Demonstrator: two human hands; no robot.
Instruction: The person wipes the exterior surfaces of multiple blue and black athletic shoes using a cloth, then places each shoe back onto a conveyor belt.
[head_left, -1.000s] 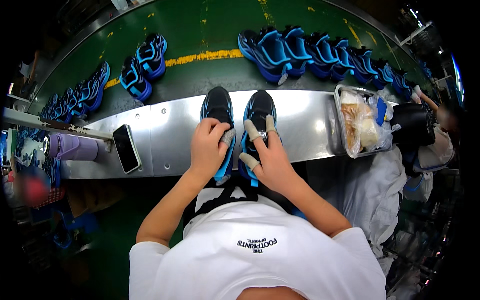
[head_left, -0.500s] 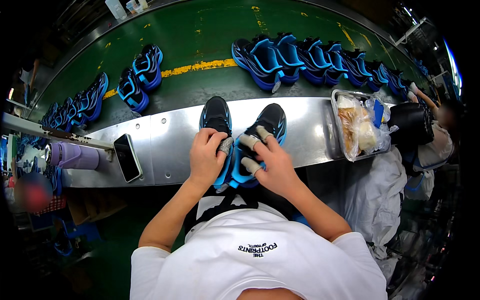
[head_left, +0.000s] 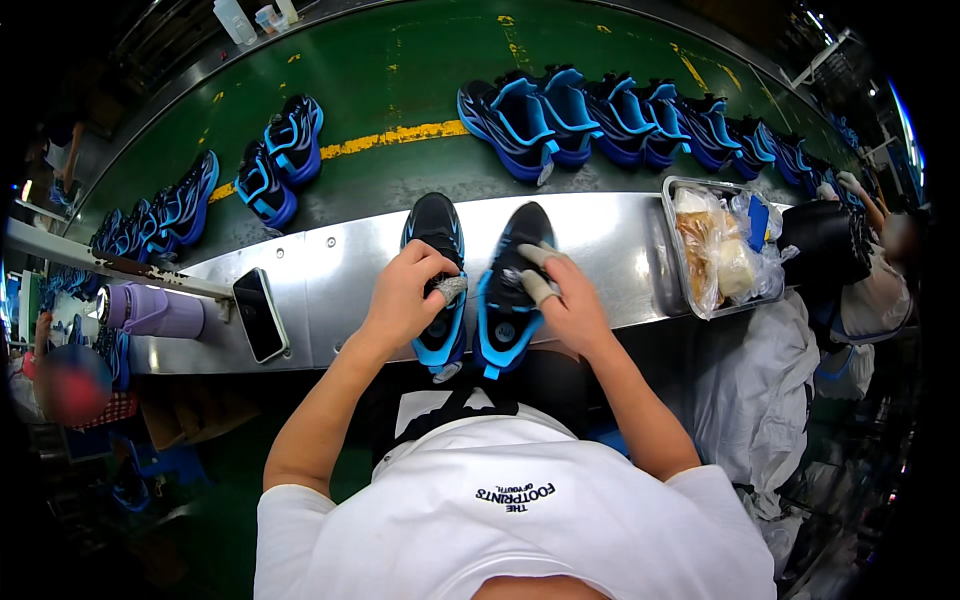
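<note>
Two black sneakers with blue trim lie side by side, toes away from me, on the metal ledge. On the left sneaker, my left hand is closed over the lacing area, fingers bent and a grey cover on the thumb. The right sneaker is held by my right hand at its tongue and right side. Beige covers sit on some of that hand's fingertips. Both shoe openings face me, and a round mark shows on the right insole. My fingers hide part of each upper.
Beyond the ledge, a green belt carries a long row of similar sneakers at right, a pair and another row at left. A phone and purple bottle are left; a tray of bagged items is right.
The right sneaker has shifted left and straightened, its opening now exposed. My right hand has moved slightly right and back from its opening. My left hand stays on the left sneaker.
</note>
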